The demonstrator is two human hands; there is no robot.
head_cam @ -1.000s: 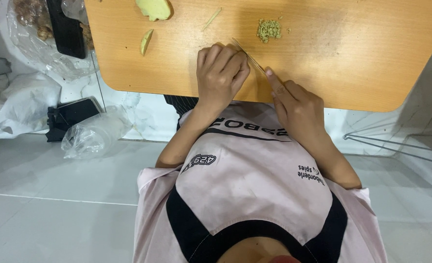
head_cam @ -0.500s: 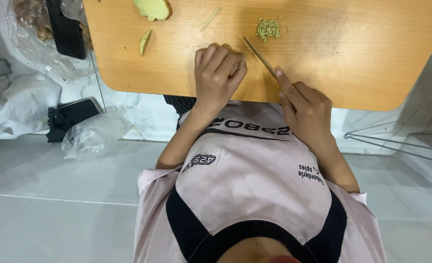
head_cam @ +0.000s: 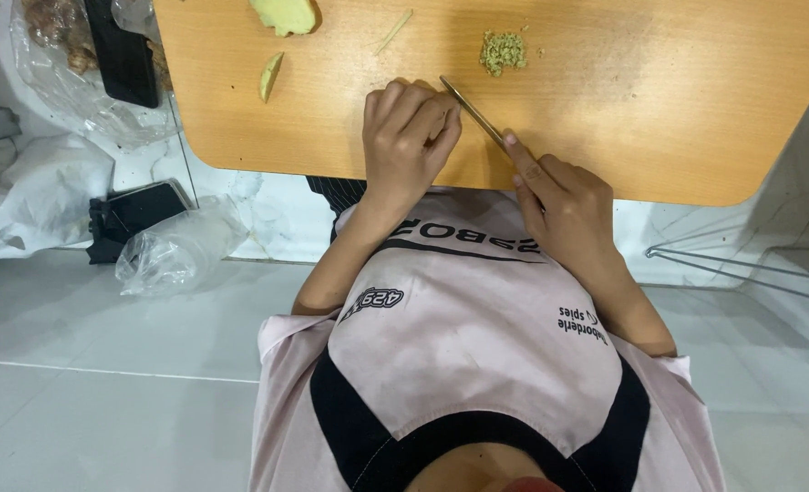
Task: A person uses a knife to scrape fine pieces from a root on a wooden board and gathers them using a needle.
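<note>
While you look straight down past your pink and black shirt (head_cam: 477,346), both of your hands rest at the near edge of the wooden bench (head_cam: 696,100). Your right hand (head_cam: 568,205), at about five o'clock from the bench's middle, is closed around the handle of a knife (head_cam: 473,111), with the forefinger laid along its back; the thin blade runs up toward eleven o'clock and ends just beside your left hand. Your left hand (head_cam: 404,141) sits flat-knuckled on the wood with its fingers (head_cam: 418,105) curled under, narrow rather than spread; what it pins against the board is hidden beneath it, so you cannot tell whether it holds anything. Just beyond the knife tip, at one o'clock from your left hand, lies a small heap of minced ginger (head_cam: 502,52). Farther off at eleven o'clock lie a thin ginger slice (head_cam: 270,76) and a pale sliver (head_cam: 393,30), well apart from each other, and at the far edge a larger peeled ginger piece (head_cam: 286,14). Off the bench at nine o'clock, on the white floor (head_cam: 76,364), sit a crumpled clear plastic bag (head_cam: 172,251) and a dark phone (head_cam: 140,210) just beside it, with another clear bag of ginger roots (head_cam: 58,36) near the far left corner.
</note>
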